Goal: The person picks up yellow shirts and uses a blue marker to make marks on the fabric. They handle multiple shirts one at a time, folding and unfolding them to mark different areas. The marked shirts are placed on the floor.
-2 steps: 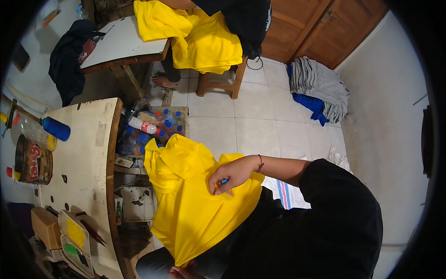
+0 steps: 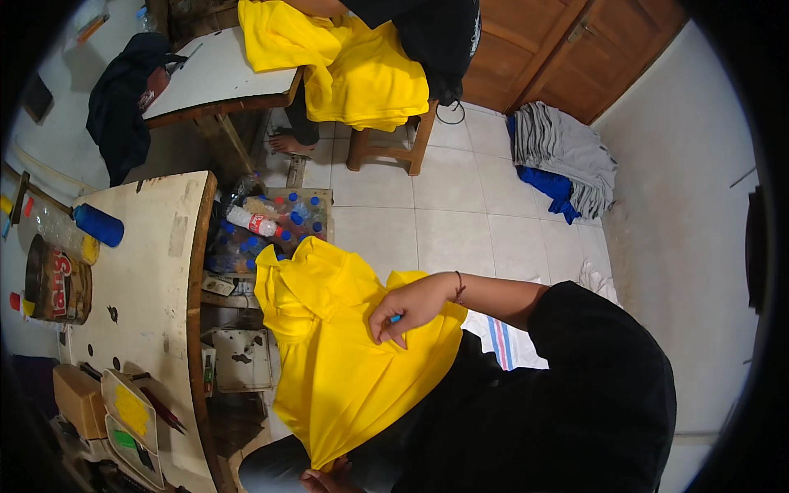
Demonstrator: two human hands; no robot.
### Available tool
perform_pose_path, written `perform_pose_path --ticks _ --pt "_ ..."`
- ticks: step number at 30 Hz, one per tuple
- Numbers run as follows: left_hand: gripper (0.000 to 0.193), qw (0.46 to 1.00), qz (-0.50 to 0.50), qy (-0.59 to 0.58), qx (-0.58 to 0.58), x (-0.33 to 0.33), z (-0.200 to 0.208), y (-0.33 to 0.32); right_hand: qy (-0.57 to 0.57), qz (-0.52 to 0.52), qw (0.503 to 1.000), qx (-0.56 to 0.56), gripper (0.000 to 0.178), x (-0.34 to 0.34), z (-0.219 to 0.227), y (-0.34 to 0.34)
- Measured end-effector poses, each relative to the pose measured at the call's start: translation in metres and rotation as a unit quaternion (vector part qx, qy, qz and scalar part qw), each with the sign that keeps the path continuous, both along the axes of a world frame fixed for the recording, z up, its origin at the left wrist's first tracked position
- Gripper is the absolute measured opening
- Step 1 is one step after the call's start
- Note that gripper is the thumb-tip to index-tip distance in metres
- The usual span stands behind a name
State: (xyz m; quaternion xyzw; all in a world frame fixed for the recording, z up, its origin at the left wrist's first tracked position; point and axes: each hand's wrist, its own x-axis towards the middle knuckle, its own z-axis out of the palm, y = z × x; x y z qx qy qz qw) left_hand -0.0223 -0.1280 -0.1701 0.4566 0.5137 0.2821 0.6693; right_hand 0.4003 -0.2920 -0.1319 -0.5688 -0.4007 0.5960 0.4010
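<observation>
A bright yellow shirt lies spread in loose folds over my lap, its bunched upper part toward the side table. My right hand, reaching in from the right with a thin dark cord at its wrist, rests over the middle of the cloth. Its fingers are curled around a small tool, of which only a blue bit shows; its kind is hidden. At the lower edge, my left hand pinches the shirt's bottom corner and draws the cloth taut. Part of that hand is cut off by the picture's edge.
A worn table on the left bears a blue thread cone, a tub and small trays. Capped bottles fill a crate beside it. Ahead, a co-worker sits with yellow cloth. Folded grey garments are stacked near the door.
</observation>
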Motion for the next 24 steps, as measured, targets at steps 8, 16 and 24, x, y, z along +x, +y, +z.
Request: perform_pose_path --ticks 8,16,24 --pt "0.029 0.971 0.033 -0.222 -0.08 0.021 0.037 -0.004 -0.28 -0.167 0.945 0.037 0.025 0.043 -0.045 0.061" --pt "0.028 0.952 -0.147 -0.267 -0.033 0.026 0.034 -0.004 -0.48 -0.091 0.859 0.152 0.033 0.01 -0.027 0.166" --pt "0.038 0.969 -0.017 -0.2 -0.147 0.035 0.029 -0.017 -0.432 0.09 0.886 0.145 0.028 0.009 -0.03 0.227"
